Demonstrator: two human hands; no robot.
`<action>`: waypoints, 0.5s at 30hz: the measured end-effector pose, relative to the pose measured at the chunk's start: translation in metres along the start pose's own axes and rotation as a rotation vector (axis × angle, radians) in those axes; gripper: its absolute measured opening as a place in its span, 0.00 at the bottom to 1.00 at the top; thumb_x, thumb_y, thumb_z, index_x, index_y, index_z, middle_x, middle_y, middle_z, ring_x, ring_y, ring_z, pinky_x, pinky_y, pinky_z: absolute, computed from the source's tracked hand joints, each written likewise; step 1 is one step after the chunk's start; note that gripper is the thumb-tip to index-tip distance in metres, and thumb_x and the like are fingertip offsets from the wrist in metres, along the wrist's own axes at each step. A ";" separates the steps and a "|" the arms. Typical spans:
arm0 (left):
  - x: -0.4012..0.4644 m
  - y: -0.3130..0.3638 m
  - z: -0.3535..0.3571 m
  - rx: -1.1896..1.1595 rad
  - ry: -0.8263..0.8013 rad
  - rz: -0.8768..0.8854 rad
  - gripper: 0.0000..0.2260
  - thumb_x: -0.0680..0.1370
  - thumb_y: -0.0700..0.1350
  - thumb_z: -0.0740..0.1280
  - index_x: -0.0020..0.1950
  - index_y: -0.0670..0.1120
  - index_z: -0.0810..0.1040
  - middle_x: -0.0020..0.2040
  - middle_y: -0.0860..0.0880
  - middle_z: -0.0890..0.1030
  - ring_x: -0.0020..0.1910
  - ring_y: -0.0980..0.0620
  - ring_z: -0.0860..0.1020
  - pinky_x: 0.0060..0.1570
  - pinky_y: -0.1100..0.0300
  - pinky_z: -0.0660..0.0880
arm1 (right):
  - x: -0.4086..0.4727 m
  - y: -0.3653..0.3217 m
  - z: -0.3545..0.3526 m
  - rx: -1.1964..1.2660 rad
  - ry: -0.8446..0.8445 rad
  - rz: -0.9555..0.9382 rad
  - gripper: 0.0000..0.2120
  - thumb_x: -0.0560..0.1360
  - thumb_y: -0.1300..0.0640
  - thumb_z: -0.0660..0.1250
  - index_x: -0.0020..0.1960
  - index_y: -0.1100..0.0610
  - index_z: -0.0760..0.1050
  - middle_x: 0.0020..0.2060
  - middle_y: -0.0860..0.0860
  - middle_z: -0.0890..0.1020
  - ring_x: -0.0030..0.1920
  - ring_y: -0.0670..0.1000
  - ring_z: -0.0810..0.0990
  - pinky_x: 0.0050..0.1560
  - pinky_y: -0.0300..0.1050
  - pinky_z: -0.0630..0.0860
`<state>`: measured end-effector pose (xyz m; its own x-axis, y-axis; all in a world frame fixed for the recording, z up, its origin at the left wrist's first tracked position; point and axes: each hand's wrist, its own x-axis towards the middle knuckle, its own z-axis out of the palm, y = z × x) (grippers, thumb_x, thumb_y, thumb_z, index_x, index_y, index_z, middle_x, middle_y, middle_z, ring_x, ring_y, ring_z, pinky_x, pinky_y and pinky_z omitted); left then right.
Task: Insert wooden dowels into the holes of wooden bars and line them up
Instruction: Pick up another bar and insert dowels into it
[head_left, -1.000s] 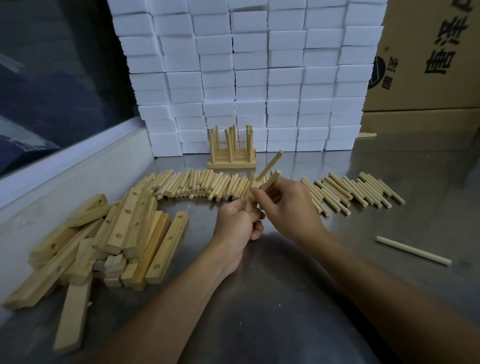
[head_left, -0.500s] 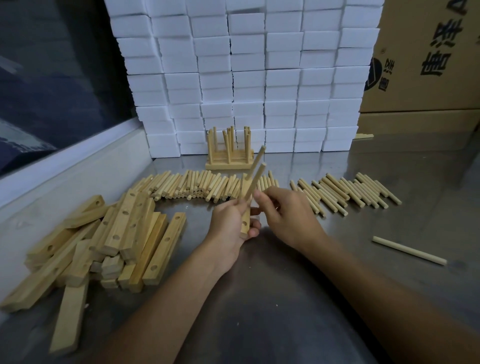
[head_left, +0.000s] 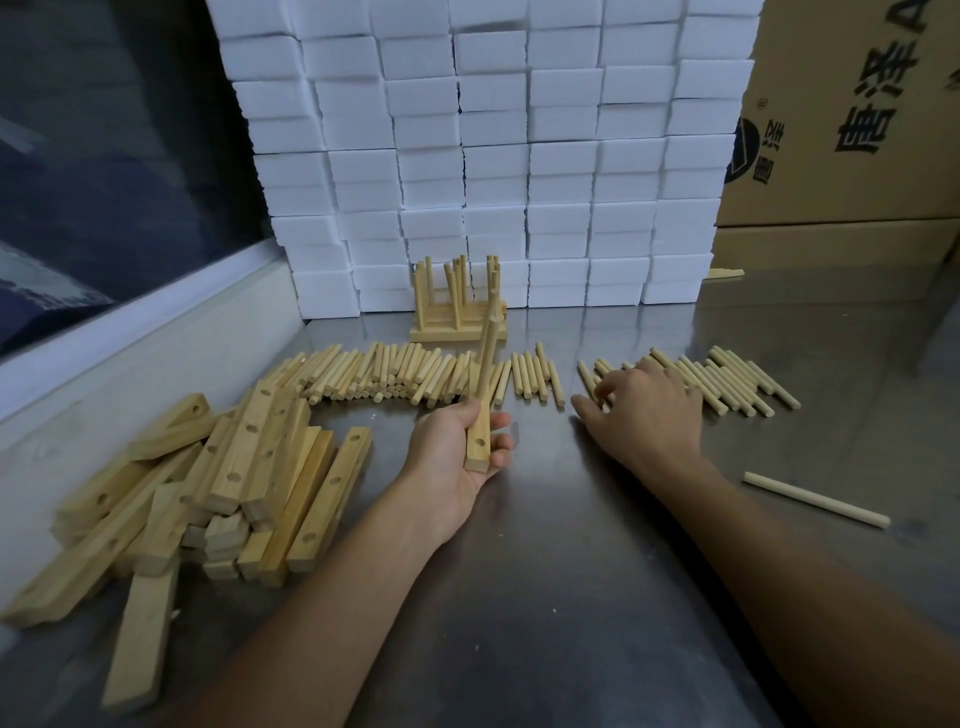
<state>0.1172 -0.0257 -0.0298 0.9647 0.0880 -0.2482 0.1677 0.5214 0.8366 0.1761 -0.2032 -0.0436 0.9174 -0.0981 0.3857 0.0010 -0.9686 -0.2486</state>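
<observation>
My left hand (head_left: 457, 441) grips a short wooden bar (head_left: 478, 447) held on end, with dowels (head_left: 488, 343) standing up out of its holes and one empty hole showing near its lower end. My right hand (head_left: 644, 410) lies with spread fingers on the right-hand group of loose dowels (head_left: 737, 384); whether it holds one I cannot tell. A long row of loose dowels (head_left: 384, 376) lies in the middle of the metal table (head_left: 571, 597). Finished bars with upright dowels (head_left: 457, 312) stand at the back.
A heap of drilled wooden bars (head_left: 223, 483) lies at the left. One longer dowel (head_left: 815, 500) lies alone at the right. Stacked white foam blocks (head_left: 493, 156) form a wall behind, cardboard boxes (head_left: 852, 130) stand at the back right, and a white ledge (head_left: 130, 343) borders the left.
My right hand has let go of the dowel in the bar and moved right and down onto the loose dowels. My left hand has kept the bar and lowered it slightly.
</observation>
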 end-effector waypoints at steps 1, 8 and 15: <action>0.001 -0.001 0.000 0.001 -0.001 -0.001 0.09 0.84 0.40 0.57 0.57 0.37 0.74 0.42 0.42 0.77 0.30 0.51 0.73 0.23 0.63 0.69 | 0.002 0.000 0.000 0.006 0.016 0.005 0.18 0.76 0.38 0.66 0.52 0.51 0.82 0.55 0.54 0.78 0.59 0.57 0.74 0.61 0.55 0.69; 0.000 -0.001 0.000 0.010 0.000 0.006 0.09 0.84 0.40 0.57 0.58 0.36 0.74 0.42 0.42 0.77 0.30 0.51 0.73 0.23 0.63 0.69 | 0.007 0.002 0.003 -0.022 0.028 0.057 0.15 0.78 0.44 0.65 0.53 0.55 0.82 0.54 0.54 0.78 0.59 0.58 0.73 0.61 0.55 0.70; 0.001 0.000 -0.001 0.005 0.013 0.005 0.05 0.81 0.37 0.61 0.54 0.37 0.75 0.42 0.43 0.75 0.29 0.52 0.72 0.23 0.64 0.67 | 0.005 0.004 0.003 0.498 0.150 0.063 0.07 0.78 0.54 0.69 0.51 0.57 0.81 0.37 0.48 0.80 0.38 0.48 0.78 0.40 0.43 0.75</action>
<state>0.1181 -0.0247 -0.0305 0.9628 0.1018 -0.2501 0.1636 0.5168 0.8403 0.1816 -0.2068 -0.0459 0.8547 -0.2193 0.4705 0.1703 -0.7377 -0.6533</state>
